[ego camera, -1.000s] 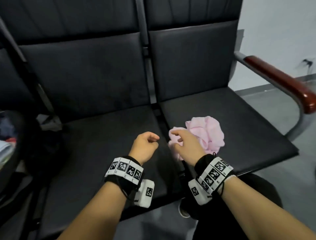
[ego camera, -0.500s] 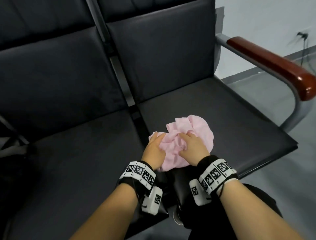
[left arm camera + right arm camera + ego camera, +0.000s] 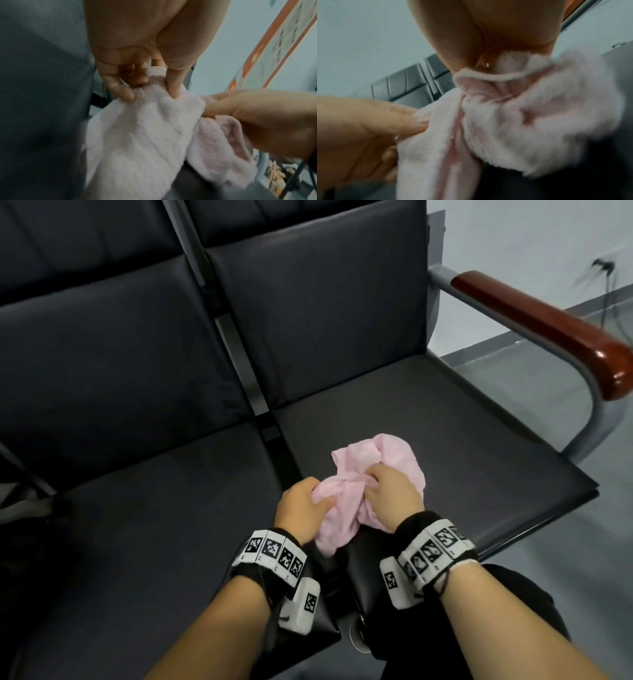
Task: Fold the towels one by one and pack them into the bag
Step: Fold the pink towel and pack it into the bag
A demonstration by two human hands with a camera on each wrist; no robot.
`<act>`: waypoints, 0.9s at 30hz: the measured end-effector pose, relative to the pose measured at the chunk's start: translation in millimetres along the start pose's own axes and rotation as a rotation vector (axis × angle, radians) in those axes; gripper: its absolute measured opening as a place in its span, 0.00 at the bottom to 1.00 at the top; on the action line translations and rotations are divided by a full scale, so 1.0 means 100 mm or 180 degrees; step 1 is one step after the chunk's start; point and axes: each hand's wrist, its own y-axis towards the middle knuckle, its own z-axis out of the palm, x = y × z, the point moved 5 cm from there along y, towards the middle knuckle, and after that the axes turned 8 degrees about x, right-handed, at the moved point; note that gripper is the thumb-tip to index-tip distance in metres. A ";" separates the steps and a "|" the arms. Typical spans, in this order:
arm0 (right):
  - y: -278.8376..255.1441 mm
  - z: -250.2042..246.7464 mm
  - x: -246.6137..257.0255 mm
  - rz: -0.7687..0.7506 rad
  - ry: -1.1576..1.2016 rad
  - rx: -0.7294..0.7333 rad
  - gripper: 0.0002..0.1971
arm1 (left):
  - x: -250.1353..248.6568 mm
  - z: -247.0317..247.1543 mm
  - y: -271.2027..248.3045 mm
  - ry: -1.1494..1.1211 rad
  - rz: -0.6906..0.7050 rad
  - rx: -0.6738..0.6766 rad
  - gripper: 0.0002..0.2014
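One pink towel [image 3: 373, 491], two seats [image 3: 428, 419], one armrest [image 3: 548, 326]

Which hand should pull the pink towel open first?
Probably the left hand: it pinches a free edge of the pink towel, while the right hand has its grip on the bunched middle.

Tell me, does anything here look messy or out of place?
Only the fluffy pink towel: it is a crumpled wad on the black padded seat, not folded. The left hand and right hand both grip it.

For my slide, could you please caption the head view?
Both hands, left and right, grip a crumpled pink towel at the front of a black seat.
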 end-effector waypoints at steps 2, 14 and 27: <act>-0.07 -0.17 0.20 -0.0251 0.0822 0.0019 0.05 | -0.12 -0.31 -0.16 -0.0281 0.0305 -0.0224 0.10; -1.07 -0.31 2.41 -0.2064 0.1966 -0.0170 0.07 | -0.14 -2.51 -1.92 0.0233 0.1010 -0.1627 0.10; -1.49 0.94 2.72 -0.1946 0.1339 0.0731 0.14 | 1.20 -2.74 -2.63 -0.0926 0.0048 -0.1042 0.10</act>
